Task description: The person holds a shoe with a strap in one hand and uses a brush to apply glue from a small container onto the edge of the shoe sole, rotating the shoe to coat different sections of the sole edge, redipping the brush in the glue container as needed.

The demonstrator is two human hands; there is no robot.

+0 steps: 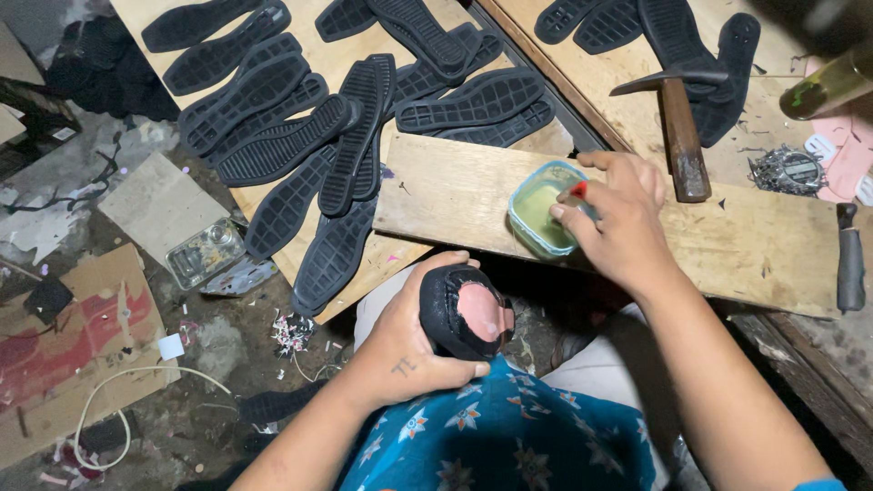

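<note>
The left hand (pixel 409 341) clamps a black shoe upper (pixel 464 311) over the lap, pink insole up. The right hand (pixel 618 223) pinches a red-tipped brush (pixel 578 191) over the glue tub (pixel 544 216) on the plank (pixel 727 245), beside a hammer (pixel 680 127).

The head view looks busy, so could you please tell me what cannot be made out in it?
- What the right hand dips into the glue tub: only a red tip shows, fingers hide the rest.
- The shoe in the left hand: the palm covers most of it.
- The bottle: cut by the right edge, blurred.
- The small metal bits beside the hammer: too small.
</note>
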